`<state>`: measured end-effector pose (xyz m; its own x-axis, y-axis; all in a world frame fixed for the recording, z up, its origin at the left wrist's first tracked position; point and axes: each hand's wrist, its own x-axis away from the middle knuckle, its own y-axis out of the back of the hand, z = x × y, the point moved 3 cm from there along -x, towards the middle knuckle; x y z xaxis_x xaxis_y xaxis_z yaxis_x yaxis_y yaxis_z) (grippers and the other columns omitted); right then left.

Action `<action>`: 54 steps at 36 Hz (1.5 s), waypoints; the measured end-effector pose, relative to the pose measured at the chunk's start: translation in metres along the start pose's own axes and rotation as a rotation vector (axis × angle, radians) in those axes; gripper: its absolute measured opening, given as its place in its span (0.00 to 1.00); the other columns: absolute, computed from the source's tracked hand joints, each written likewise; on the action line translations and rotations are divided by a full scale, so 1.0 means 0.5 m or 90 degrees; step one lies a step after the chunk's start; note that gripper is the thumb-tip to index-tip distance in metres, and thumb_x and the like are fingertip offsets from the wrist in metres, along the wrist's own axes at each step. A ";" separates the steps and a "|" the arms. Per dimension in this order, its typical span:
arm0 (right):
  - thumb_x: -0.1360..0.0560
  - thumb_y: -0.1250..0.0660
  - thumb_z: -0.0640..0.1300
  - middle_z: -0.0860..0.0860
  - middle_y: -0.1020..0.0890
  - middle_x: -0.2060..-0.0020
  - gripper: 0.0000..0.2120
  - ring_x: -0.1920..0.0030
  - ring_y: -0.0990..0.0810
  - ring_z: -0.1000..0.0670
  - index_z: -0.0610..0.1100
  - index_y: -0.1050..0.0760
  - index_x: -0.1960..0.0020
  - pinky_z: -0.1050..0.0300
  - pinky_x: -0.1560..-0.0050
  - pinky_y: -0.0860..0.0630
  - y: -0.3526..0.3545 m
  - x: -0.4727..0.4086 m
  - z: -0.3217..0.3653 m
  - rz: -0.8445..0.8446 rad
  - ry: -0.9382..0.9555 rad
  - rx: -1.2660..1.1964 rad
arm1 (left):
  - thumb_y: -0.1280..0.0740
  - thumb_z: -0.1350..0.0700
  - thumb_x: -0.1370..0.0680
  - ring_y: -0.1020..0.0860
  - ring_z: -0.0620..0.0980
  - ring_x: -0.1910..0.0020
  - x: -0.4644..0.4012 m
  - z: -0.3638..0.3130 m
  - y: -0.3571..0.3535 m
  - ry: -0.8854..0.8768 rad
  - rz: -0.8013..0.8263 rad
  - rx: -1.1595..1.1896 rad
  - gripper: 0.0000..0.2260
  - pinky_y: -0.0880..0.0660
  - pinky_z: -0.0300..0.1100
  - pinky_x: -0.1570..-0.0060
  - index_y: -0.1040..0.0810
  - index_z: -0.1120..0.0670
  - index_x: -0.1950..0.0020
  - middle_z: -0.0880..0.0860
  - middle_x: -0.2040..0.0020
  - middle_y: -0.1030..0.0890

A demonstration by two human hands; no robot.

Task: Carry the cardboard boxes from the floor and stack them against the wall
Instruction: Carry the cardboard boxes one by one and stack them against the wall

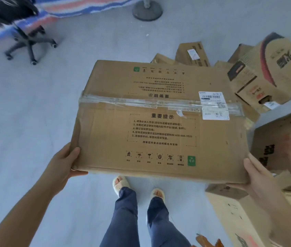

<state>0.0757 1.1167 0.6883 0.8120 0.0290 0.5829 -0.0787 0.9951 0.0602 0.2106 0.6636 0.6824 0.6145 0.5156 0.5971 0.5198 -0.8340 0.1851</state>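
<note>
A large flat cardboard box [159, 120] with clear tape across its top, a white shipping label and printed text hangs in the air in front of me, above my feet. My left hand [66, 162] grips its near left corner, thumb on top. My right hand [255, 172] grips its near right corner from the side and below. Several other cardboard boxes lie on the floor to the right: a red-striped one [273, 72], a small one behind the held box [192, 55], one at the right edge [283, 143] and one at the lower right [237, 216].
A black office chair [28, 45] on castors stands at the upper left, by a striped cloth [66, 8]. A round metal stand base [147, 10] sits at the top centre. Grey floor [25, 113] stretches to the left and ahead.
</note>
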 end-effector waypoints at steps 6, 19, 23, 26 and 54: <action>0.34 0.30 0.65 0.50 0.29 0.30 0.43 0.42 0.23 0.45 0.49 0.37 0.25 0.37 0.50 0.21 -0.093 0.043 0.034 0.047 0.029 0.017 | 0.43 0.58 0.17 0.23 0.56 0.43 0.106 0.056 0.130 0.003 -0.085 0.042 0.12 0.22 0.55 0.53 0.27 0.51 0.36 0.53 0.41 0.22; 0.20 0.45 0.30 0.55 0.28 0.46 0.20 0.56 0.22 0.61 0.46 0.33 0.32 0.70 0.66 0.22 -0.547 0.212 0.021 0.239 0.035 0.105 | 0.43 0.58 0.17 0.22 0.60 0.47 0.357 0.295 0.536 0.013 -0.319 0.213 0.11 0.22 0.55 0.54 0.27 0.52 0.37 0.56 0.43 0.21; 0.18 0.46 0.37 0.60 0.25 0.56 0.15 0.57 0.24 0.52 0.55 0.35 0.39 0.46 0.66 0.20 -0.741 0.285 -0.035 0.352 0.067 0.184 | 0.43 0.59 0.17 0.22 0.60 0.47 0.452 0.398 0.684 0.037 -0.413 0.272 0.12 0.22 0.55 0.55 0.26 0.53 0.36 0.58 0.42 0.22; 0.33 0.28 0.55 0.59 0.17 0.53 0.10 0.55 0.17 0.53 0.61 0.20 0.51 0.42 0.66 0.18 -0.882 0.350 -0.078 0.465 0.076 0.239 | 0.43 0.59 0.17 0.23 0.61 0.44 0.523 0.471 0.785 0.061 -0.484 0.316 0.12 0.20 0.54 0.57 0.27 0.54 0.35 0.59 0.41 0.22; 0.17 0.50 0.39 0.55 0.14 0.58 0.17 0.62 0.15 0.51 0.54 0.25 0.46 0.44 0.69 0.19 -1.932 0.723 -0.272 0.921 0.067 0.578 | 0.43 0.57 0.17 0.23 0.56 0.46 0.697 0.682 1.280 0.137 -0.888 0.601 0.12 0.21 0.59 0.53 0.27 0.48 0.35 0.52 0.42 0.21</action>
<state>0.5237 0.1790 0.7306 -0.1829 0.8324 0.5232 -0.9769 -0.2138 -0.0014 0.9598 0.3769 0.7430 -0.6263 0.6013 0.4963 0.7504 0.6375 0.1746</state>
